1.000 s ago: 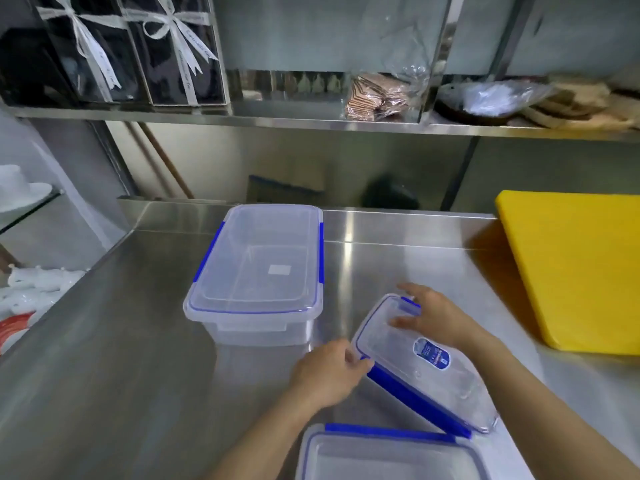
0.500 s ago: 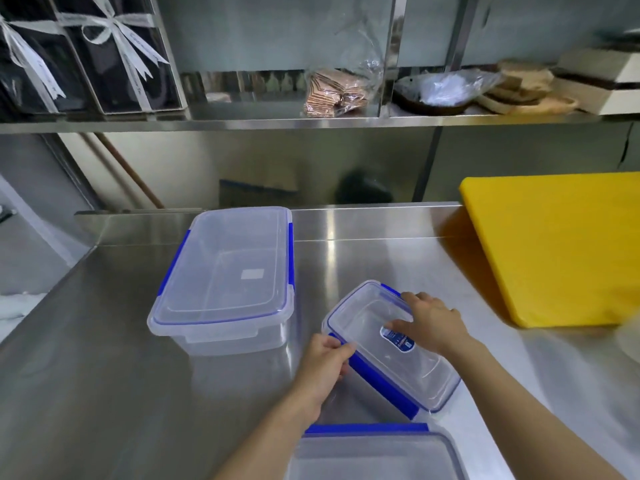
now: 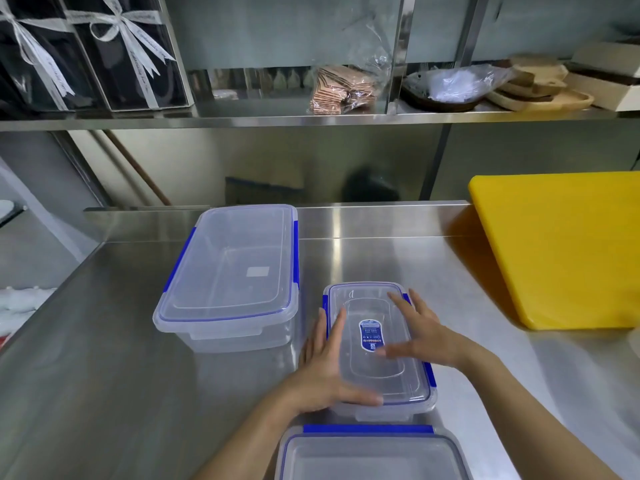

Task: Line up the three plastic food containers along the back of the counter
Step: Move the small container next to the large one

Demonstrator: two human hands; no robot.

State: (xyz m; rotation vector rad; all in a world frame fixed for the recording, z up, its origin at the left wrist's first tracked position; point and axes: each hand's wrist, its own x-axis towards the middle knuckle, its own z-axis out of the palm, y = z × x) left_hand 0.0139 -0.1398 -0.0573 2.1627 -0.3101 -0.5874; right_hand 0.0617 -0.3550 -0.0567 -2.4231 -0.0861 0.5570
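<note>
Two hands are sliding the small box.
The left hand (image 3: pixel 327 370) and right hand (image 3: pixel 420 336) are resting flat, fingers spread, on the small container (image 3: pixel 377 344), pointing lengthways toward the back, just right of the big container (image 3: pixel 230 275).

Shiny metal counter (image 3: pixel 104 358) w/ a low back lip. Far wall is metal too. A long metal shelf (image 3: pixel 311 119) runs above. Big yellow board (image 3: pixel 561 251) sits far right. Soft light glints on the steel.

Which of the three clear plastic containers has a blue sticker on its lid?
The small clear container under both hands, in the middle. The large one behind bears a pale label; the nearest one shows none.
</note>
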